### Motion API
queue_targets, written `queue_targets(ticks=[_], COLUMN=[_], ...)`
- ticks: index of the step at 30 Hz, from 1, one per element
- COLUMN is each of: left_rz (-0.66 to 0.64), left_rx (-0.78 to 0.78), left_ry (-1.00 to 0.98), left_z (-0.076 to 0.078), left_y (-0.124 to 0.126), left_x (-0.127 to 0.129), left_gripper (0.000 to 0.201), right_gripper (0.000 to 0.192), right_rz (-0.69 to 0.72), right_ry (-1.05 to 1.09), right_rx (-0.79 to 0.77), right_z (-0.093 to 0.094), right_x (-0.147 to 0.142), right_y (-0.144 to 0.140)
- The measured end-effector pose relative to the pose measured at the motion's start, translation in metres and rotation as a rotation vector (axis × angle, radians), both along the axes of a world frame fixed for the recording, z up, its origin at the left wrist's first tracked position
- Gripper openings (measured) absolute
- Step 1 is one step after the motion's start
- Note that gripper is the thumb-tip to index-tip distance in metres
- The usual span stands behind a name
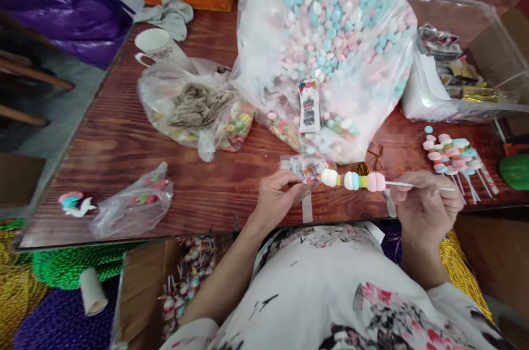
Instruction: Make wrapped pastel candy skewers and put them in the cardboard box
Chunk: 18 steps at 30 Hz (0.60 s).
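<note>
Floral-sleeved person at bench (124, 135) edge: left hand (278, 194) pinches a small sachet (308, 169) at the candy skewer (359, 180) tip; right hand (427, 204) grips its bare stick. Light, soft, probably crushable sweets; best held by the stiff stick. Finished skewers (452, 157) lie at right.

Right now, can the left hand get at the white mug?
Probably yes, with a stretch. The left hand holds a small packet near the table edge; the white mug stands far off, past a clear bag, with bare wood alongside.
</note>
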<state>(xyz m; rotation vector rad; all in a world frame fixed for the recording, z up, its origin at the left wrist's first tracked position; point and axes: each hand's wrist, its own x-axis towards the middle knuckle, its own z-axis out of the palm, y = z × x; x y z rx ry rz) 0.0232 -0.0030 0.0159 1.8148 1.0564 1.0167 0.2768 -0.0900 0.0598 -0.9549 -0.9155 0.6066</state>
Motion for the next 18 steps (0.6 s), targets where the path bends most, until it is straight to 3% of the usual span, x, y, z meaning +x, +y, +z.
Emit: queue_targets(ticks=[5,9,11,16,18], left_rz=[-0.063,-0.01,-0.004,-0.043,-0.059], left_rx=[0.084,0.12,0.11,0.156,0.191], left_ry=[-0.019,0.012,0.006,-0.001,0.006], left_z=[-0.002,-0.005,-0.004,0.01,0.019], left_y=[0.0,0.002,0.004,0.012,0.015], left_x=[-0.004,-0.01,-0.008,0.006,0.011], left_gripper=[0.011,0.014,0.016,0.016,0.016], right_gripper=[0.01,0.015,0.014,0.012,0.014], right_rz=[-0.039,-0.039,0.053,0.506,0.571], right_ry=[-0.008,0.013,-0.104,-0.581,-0.711], right_rx=[-0.027,0.002,-0.033,-0.117,-0.101], right_z=[0.004,0.008,0.012,0.029,0.039], right_x=[0.014,0.029,0.026,-0.001,-0.011], right_y=[0.011,0.011,0.01,0.024,0.036])
